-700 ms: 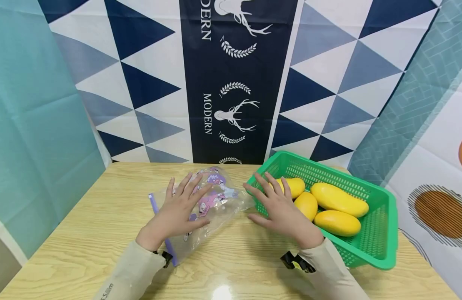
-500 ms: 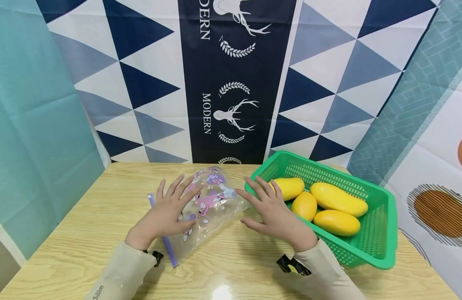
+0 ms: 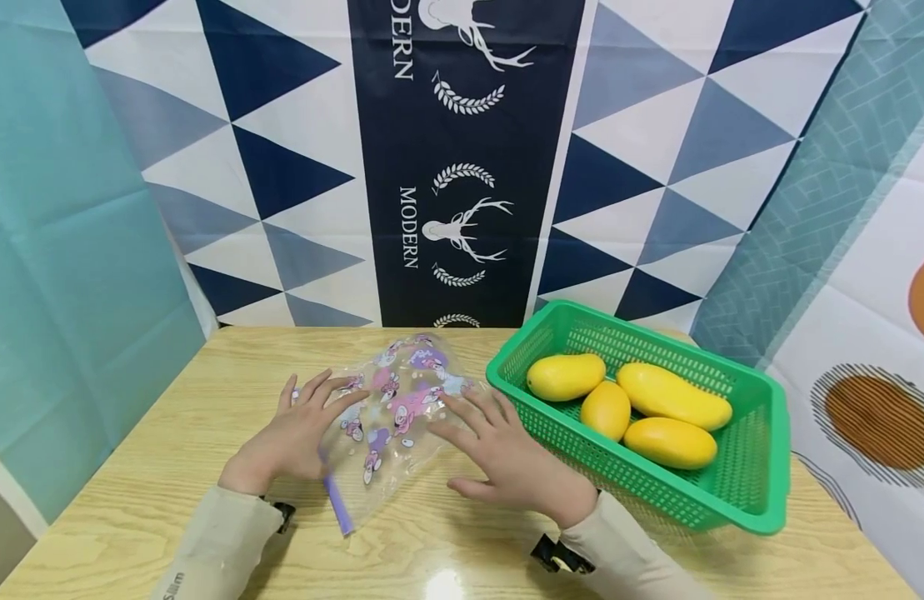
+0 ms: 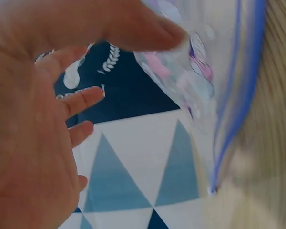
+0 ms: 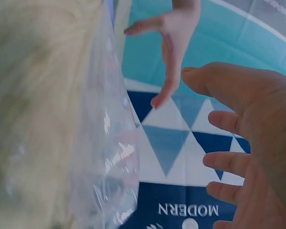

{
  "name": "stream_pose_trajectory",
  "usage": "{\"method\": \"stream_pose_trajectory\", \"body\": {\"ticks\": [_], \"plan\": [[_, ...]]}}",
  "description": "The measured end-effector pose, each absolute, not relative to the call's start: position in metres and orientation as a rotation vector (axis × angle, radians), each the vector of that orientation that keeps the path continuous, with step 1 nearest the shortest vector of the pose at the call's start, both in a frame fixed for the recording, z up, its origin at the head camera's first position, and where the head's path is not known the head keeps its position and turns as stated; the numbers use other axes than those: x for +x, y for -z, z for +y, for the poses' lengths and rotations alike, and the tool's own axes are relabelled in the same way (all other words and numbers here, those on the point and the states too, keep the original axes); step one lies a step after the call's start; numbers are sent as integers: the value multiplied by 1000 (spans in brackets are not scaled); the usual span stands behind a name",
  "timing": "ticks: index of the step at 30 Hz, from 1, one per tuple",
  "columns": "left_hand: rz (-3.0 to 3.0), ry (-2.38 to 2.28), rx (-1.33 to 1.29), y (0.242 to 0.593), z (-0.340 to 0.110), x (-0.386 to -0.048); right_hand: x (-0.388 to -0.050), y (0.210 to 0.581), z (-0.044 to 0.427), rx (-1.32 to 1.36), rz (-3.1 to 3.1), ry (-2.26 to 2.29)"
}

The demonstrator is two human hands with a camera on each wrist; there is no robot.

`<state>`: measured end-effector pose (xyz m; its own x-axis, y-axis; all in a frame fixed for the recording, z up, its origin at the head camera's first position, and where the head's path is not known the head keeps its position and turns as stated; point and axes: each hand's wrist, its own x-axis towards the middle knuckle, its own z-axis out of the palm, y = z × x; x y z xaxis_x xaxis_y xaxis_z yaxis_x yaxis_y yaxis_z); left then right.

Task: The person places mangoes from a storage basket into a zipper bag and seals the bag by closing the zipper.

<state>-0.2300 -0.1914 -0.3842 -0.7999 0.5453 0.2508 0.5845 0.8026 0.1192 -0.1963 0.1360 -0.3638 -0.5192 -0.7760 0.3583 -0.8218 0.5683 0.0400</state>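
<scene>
While the left hand (image 3: 285,442) hides part of the purple zip strip (image 3: 337,506), the right hand (image 3: 506,458) covers one side of the printed zip-lock bag (image 3: 402,417), toward the far edge of the wooden table (image 3: 132,500); both have fingers spread, touching or not, unclear.

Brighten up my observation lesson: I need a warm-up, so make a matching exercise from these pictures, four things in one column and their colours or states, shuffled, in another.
Things
1. mangoes
2. zip-top bag
3. basket
4. right hand

Colours or states
A. green, with perforated sides
B. raised and holding nothing
C. yellow, lying close together
D. clear, with printed cartoon characters

Right pairs: 1-C, 2-D, 3-A, 4-B
</scene>
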Motion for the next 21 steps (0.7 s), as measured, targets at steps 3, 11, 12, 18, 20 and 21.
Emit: {"method": "stream_pose_trajectory", "body": {"ticks": [3,11,12,18,20,21], "plan": [[-2791,272,-870,389,-199,-232,-193,369,130,1363,-2465,-162],[-2885,237,-781,400,-209,-238,-181,378,114,1520,-2523,-75],[-2907,240,-772,401,-210,-238,-180,380,112,1537,-2532,-69],[-3031,305,-743,404,-214,-241,-174,388,104,1629,-2555,13],[-3056,321,-729,404,-214,-241,-172,392,102,1656,-2540,43],[-3065,330,-720,404,-214,-241,-172,393,102,1666,-2530,55]]}}
